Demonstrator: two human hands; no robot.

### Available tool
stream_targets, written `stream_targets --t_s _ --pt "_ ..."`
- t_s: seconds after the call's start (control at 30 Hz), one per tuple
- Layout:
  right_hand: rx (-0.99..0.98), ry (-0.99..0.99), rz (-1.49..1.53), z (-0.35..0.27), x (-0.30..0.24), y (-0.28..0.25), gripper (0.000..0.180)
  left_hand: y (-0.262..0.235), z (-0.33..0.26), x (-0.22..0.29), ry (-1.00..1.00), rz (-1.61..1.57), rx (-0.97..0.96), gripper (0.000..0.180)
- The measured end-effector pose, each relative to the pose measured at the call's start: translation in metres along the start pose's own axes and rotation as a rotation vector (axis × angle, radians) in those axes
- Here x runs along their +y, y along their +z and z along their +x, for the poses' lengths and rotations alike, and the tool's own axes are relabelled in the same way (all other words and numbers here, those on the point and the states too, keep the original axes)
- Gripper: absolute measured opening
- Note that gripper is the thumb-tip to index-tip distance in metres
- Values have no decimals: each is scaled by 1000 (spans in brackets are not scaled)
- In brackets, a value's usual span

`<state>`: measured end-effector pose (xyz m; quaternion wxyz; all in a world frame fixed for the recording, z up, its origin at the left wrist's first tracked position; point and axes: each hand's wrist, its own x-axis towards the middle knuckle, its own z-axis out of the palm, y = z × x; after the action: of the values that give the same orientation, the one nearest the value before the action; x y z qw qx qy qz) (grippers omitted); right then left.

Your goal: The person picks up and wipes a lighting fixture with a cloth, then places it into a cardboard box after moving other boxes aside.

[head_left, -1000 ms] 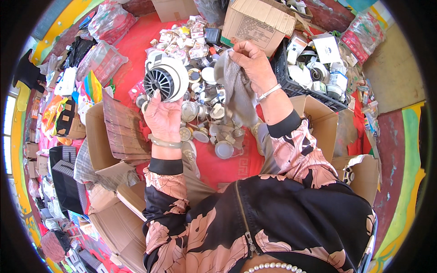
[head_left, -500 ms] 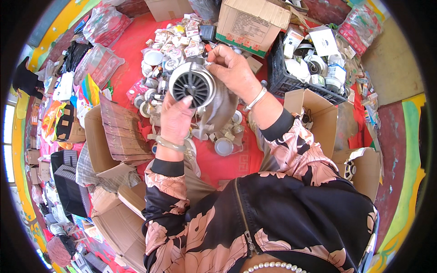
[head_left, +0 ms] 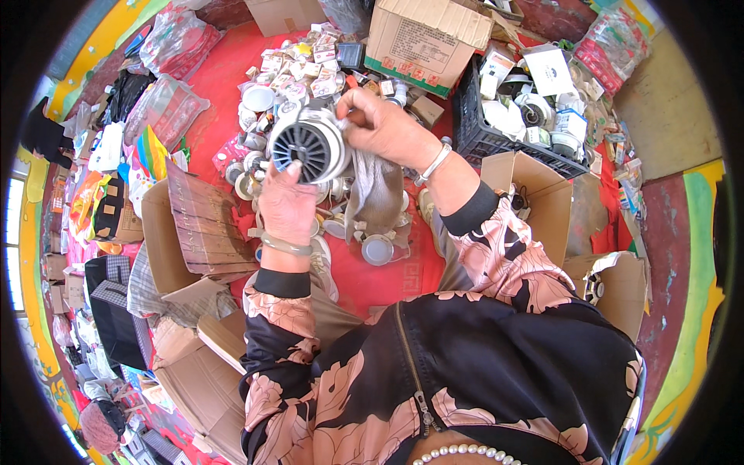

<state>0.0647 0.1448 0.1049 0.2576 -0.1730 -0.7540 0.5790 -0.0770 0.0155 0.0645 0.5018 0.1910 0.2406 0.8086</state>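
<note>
In front of me a round white downlight point(head_left: 335, 147) is held up, its black finned back turned toward me. My left hand point(head_left: 287, 208) grips it from below, the thumb lying on the rim of the fins. With bent fingers my right hand point(head_left: 387, 133) pinches a grey cloth point(head_left: 373, 194) against the lamp's upper right side. The cloth hangs down from that hand. Beneath both hands lies a heap of loose light fittings and small boxes point(head_left: 314, 71), with a round whitish lamp point(head_left: 377, 249) at its near edge. The lamp's front side is hidden.
A black crate point(head_left: 473, 128) filled with lamps and boxes stands at the right. Behind the heap sits a large cardboard box point(head_left: 426, 43). Open cartons stand near me, one at left point(head_left: 159, 232) and one at right point(head_left: 554, 198). Red cloth point(head_left: 387, 280) covers the floor.
Both hands have moved slightly left with the downlight, which has tilted a little. The cloth, blurred before, now hangs more plainly below my right hand.
</note>
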Motion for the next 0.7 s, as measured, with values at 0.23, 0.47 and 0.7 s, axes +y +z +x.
stream_targets --t_s 0.23,0.47,0.7 --pt "73 -36 -651 -2 11 -50 15 3 12 22 186 629 30 38" --pt "232 -260 -207 -3 -11 -38 14 9 2 12 85 1225 -63 42" --pt "32 -653 -652 -2 -3 32 11 6 6 -2 103 1376 -110 39"
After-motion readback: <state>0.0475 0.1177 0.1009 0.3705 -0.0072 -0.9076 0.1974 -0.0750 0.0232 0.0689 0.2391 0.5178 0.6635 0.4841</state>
